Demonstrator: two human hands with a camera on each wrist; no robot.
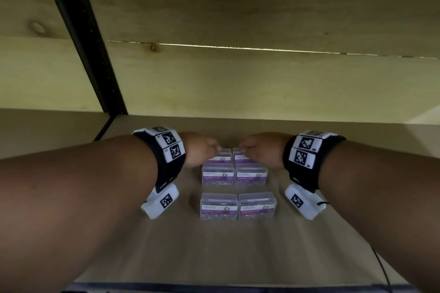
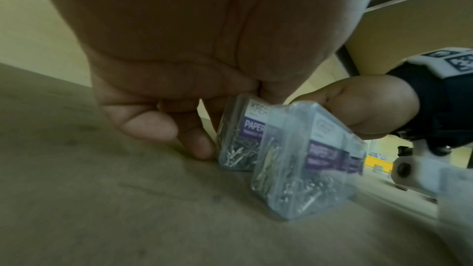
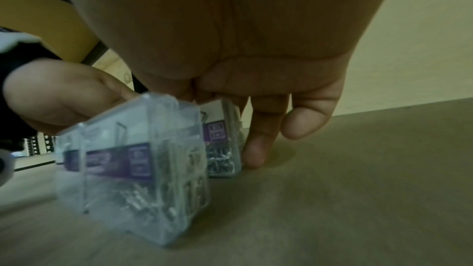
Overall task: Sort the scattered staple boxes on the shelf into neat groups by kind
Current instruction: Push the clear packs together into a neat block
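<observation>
Six clear plastic boxes with purple labels reading "PAPER CLIP" stand on the shelf board (image 1: 166, 245) in two columns of three rows. My left hand (image 1: 207, 150) grips the back-left box (image 1: 221, 157), thumb on top and fingers (image 2: 197, 145) behind it. My right hand (image 1: 250, 150) holds the back-right box (image 1: 239, 157) the same way, fingers (image 3: 253, 149) down its far side. Both back boxes (image 2: 238, 137) (image 3: 222, 143) rest on the board, touching each other. The middle-row boxes (image 1: 217, 175) (image 1: 251, 175) stand right in front of them, the front-row boxes (image 1: 219, 206) (image 1: 257, 206) a small gap nearer.
A pale wooden back wall (image 1: 238, 83) closes the shelf behind the boxes. A black metal upright (image 1: 90, 54) runs down at the left. The shelf's dark front edge (image 1: 214, 289) lies at the bottom. Bare board lies on both sides of the boxes.
</observation>
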